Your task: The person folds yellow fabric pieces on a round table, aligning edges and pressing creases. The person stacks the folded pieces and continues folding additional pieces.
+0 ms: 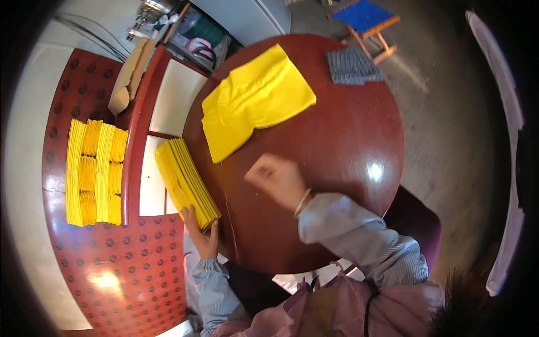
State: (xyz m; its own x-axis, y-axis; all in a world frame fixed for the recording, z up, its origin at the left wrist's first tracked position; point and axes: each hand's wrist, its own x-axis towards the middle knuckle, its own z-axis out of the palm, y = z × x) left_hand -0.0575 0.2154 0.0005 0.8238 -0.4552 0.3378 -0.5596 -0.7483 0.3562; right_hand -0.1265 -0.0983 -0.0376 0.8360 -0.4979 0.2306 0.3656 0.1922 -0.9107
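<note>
My left hand (pixel 202 238) grips the near end of a stack of folded yellow sheets (pixel 185 182), thumb on one side and fingers on the other. The stack lies slantwise at the left edge of the round red-brown table (pixel 331 146). Over the table's middle is my right hand (pixel 281 181), its fingers bent but smeared by motion; whether it holds anything I cannot make out. Beyond it a larger yellow sheet (pixel 258 95), cloth or thin plastic, lies spread out with creases. It does not touch my right hand.
Several bundles of folded yellow sheets (pixel 95 174) stand on a red patterned surface (pixel 135 253) at the left. A brown cardboard piece (pixel 132 78) lies behind them. A grey folded cloth (pixel 353 66) sits at the table's far right edge, near a blue folding stool (pixel 364 16).
</note>
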